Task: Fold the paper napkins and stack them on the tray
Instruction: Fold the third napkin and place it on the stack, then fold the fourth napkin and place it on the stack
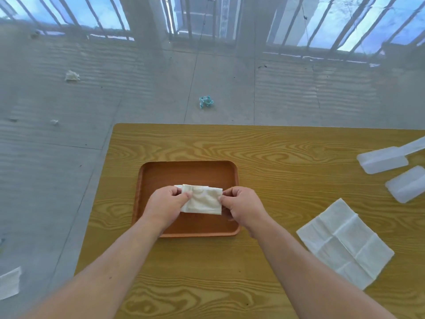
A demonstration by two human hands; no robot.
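A brown rectangular tray (188, 171) lies on the wooden table (264, 146). Over its middle I hold a folded white napkin (203, 200) by both short ends. My left hand (164, 203) pinches the napkin's left end and my right hand (241, 204) pinches its right end. The edge of another folded napkin (179, 186) peeks out behind the held one, on the tray. An unfolded white napkin (345, 242) with crease lines lies flat on the table to the right of my right forearm.
Two translucent white plastic packs (383, 161) (407, 184) lie at the table's right edge. The table's left edge drops to a concrete floor with crumpled paper scraps (72, 75), a teal wrapper (205, 102) and a white sheet (9, 283) at lower left.
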